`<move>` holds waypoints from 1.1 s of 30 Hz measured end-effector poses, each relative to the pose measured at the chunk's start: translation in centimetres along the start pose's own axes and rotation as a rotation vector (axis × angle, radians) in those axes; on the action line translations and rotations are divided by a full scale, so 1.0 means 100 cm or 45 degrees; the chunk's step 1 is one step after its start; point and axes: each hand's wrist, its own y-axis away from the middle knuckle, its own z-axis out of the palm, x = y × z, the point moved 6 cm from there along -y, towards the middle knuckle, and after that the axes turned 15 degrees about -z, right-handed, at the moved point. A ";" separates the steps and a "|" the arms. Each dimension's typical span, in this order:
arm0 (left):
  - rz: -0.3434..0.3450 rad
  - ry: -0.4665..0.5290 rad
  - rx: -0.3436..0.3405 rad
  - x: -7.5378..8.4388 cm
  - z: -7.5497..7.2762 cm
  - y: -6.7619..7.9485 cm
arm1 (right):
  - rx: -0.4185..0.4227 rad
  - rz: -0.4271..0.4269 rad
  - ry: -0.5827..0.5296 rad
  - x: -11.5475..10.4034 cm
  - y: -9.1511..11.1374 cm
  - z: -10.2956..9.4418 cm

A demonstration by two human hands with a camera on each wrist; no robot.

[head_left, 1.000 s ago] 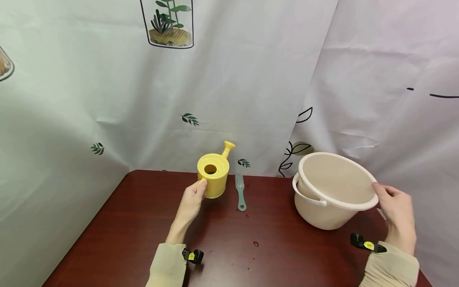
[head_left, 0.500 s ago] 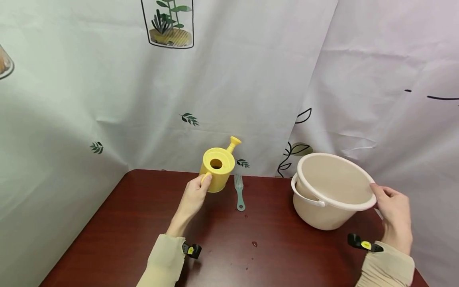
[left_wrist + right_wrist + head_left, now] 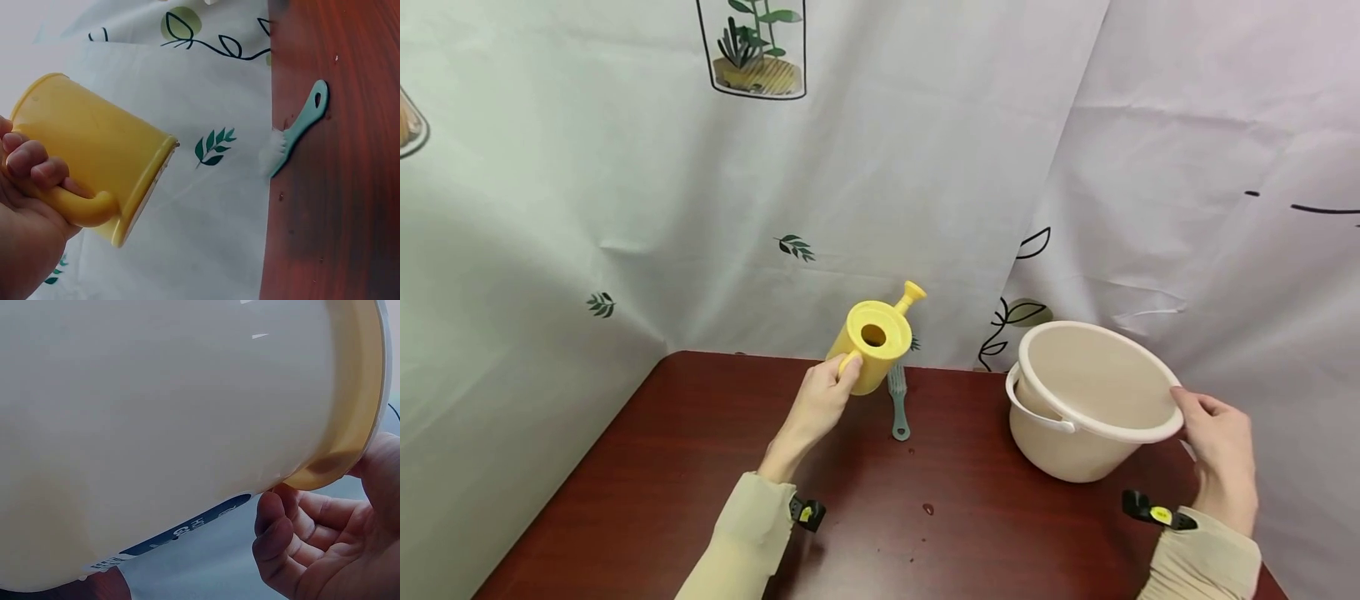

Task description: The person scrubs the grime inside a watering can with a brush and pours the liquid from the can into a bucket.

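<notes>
My left hand point(image 3: 823, 404) grips the handle of a yellow watering can point(image 3: 94, 137). The can is held up above the table, tilted, with its spout point(image 3: 912, 295) pointing to the back right. Just behind and below it in the head view lies a green-handled brush point(image 3: 306, 115) with pale bristles, partly covered by the can. On the right, my right hand point(image 3: 1221, 442) pinches the rim of a cream bucket point(image 3: 1067, 450) between thumb and fingers. The bucket's mouth leans towards that hand, and its white carrying handle point(image 3: 1037, 417) hangs down the left side.
The dark red-brown table point(image 3: 700, 483) carries a few small water drops point(image 3: 928, 508). A white curtain point(image 3: 925, 167) printed with leaves hangs along the back edge and left side. A label point(image 3: 187, 528) shows on the bucket's outer wall.
The left hand has carried the watering can to the right and slightly up, tilting it more; it now overlaps the brush's top. The right hand still holds the bucket's rim, nearly unmoved.
</notes>
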 end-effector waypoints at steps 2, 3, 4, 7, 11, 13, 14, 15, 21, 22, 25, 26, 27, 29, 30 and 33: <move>0.008 -0.010 -0.009 0.003 0.002 -0.001 | 0.005 -0.003 -0.007 0.000 0.000 0.001; 0.012 -0.019 -0.010 0.005 0.003 -0.002 | 0.008 -0.003 0.000 0.000 0.000 0.001; 0.019 -0.028 -0.010 0.006 0.004 -0.002 | 0.006 -0.006 0.021 0.000 0.000 0.001; 0.039 -0.056 -0.012 0.011 0.008 -0.003 | 0.004 -0.007 0.094 0.000 -0.001 0.000; 0.063 -0.076 -0.028 0.017 0.013 -0.003 | -0.007 -0.003 0.165 -0.001 -0.001 0.000; 0.077 -0.083 -0.040 0.021 0.016 -0.004 | -0.003 0.002 0.163 0.000 -0.001 0.000; 0.081 -0.086 -0.047 0.022 0.017 -0.004 | 0.000 0.001 0.156 0.000 -0.001 0.000; 0.087 -0.095 -0.054 0.024 0.019 -0.005 | 0.008 0.000 0.147 0.000 -0.001 -0.001; 0.111 -0.100 -0.107 0.034 0.029 -0.007 | 0.031 0.001 0.152 0.001 -0.001 -0.002; 0.119 -0.095 -0.113 0.037 0.031 -0.008 | 0.030 0.002 0.163 0.001 -0.001 -0.002; 0.149 -0.097 -0.127 0.043 0.035 -0.010 | 0.029 0.001 0.168 0.001 -0.001 -0.002; 0.158 -0.100 -0.132 0.045 0.036 -0.010 | 0.031 0.000 0.155 0.001 -0.001 -0.001; 0.165 -0.102 -0.139 0.047 0.037 -0.011 | 0.032 -0.004 0.150 0.001 -0.001 -0.001; 0.177 -0.105 -0.156 0.050 0.040 -0.011 | 0.031 -0.004 0.132 0.001 0.000 -0.001; 0.181 -0.108 -0.161 0.052 0.042 -0.012 | 0.030 -0.009 0.131 0.001 0.000 -0.001; 0.196 -0.135 -0.166 0.055 0.046 -0.013 | 0.029 -0.006 0.124 0.001 0.000 -0.002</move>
